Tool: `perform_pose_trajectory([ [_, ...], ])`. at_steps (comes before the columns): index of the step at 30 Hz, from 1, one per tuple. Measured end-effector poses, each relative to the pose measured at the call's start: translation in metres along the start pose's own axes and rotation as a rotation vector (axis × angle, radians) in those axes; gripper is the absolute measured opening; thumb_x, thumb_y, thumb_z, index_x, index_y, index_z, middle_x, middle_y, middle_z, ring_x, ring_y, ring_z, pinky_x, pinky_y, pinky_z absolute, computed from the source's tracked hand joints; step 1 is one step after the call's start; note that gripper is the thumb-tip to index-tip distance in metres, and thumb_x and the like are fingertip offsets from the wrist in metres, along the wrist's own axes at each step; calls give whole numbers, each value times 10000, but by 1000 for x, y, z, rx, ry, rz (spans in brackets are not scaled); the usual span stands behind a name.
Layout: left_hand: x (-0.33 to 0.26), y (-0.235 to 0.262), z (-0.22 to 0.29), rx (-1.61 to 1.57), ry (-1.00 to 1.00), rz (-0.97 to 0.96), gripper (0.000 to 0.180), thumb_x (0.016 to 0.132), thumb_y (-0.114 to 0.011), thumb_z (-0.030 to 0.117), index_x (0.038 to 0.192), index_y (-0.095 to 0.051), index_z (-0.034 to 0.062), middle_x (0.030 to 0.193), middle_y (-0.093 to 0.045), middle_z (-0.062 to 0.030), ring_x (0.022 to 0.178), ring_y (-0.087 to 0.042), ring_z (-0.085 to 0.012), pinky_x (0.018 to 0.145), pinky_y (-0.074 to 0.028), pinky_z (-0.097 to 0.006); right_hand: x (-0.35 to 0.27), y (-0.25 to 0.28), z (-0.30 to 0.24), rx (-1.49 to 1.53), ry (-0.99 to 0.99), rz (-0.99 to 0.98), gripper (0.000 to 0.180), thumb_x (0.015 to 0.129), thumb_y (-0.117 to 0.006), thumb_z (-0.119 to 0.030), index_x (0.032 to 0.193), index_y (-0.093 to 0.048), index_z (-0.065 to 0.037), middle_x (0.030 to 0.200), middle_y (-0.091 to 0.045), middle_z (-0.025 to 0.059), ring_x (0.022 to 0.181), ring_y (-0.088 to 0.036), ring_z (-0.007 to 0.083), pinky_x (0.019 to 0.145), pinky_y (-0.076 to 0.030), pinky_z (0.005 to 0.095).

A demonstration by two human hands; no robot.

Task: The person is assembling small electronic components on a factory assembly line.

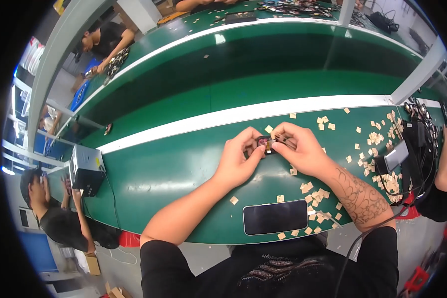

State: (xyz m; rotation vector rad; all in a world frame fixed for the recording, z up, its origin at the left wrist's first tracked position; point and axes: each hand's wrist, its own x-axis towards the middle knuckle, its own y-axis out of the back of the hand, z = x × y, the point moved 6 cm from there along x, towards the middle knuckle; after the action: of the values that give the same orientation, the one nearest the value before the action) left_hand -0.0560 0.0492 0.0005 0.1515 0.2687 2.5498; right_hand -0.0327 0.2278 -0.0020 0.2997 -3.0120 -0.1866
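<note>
Over the green table, my left hand pinches a small black electronic housing by its left side, with the thumb in front. Bits of reddish and amber colour show inside the housing. My right hand meets it from the other side, thumb and fingertips at its right edge. Between the right fingers lies a thin, dark, two-pronged tool that looks like tweezers; its tips are too small to make out. A small cream square piece lies just beyond the fingertips.
A phone with a white cable lies near the table's front edge. Many cream squares are scattered at the right, beside a grey device and black cables. A boxy machine stands at the left. Co-workers sit at both sides and across.
</note>
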Motion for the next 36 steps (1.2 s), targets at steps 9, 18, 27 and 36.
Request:
perform_pose_trajectory([
  [9,-6,2,1,50,-154,49,275,967,-667,-16,1237,-622,16,823,-711,-44,705,-615,-116,656,-475,-264,4,-2,-13,-51,-49,-46,65,991,-703,8,1035,-662,35,840,-638,-10,661,-461,-3,568,-368,230],
  [18,-7,-3,22,185,-257,-36,536,930,-696,-77,1446,-597,33,1132,-773,-99,902,-729,-149,765,-544,-281,2,-1,-9,44,-88,-91,88,1029,-696,-37,1060,-614,-30,849,-559,-59,743,-480,-1,657,-412,220],
  [27,-11,-2,22,289,-230,1,590,906,-805,-20,1459,-623,74,1178,-773,-92,874,-709,-156,770,-557,-293,2,-2,3,51,-89,-94,89,1022,-693,-34,1085,-633,-20,910,-589,-37,763,-495,12,659,-422,219],
  [36,-5,-5,30,354,-282,71,574,881,-862,51,1417,-657,62,1159,-778,-114,927,-752,-180,808,-596,-319,7,0,-1,146,23,-114,265,1041,-644,18,1301,-676,55,1169,-778,148,1111,-753,201,972,-611,338],
])
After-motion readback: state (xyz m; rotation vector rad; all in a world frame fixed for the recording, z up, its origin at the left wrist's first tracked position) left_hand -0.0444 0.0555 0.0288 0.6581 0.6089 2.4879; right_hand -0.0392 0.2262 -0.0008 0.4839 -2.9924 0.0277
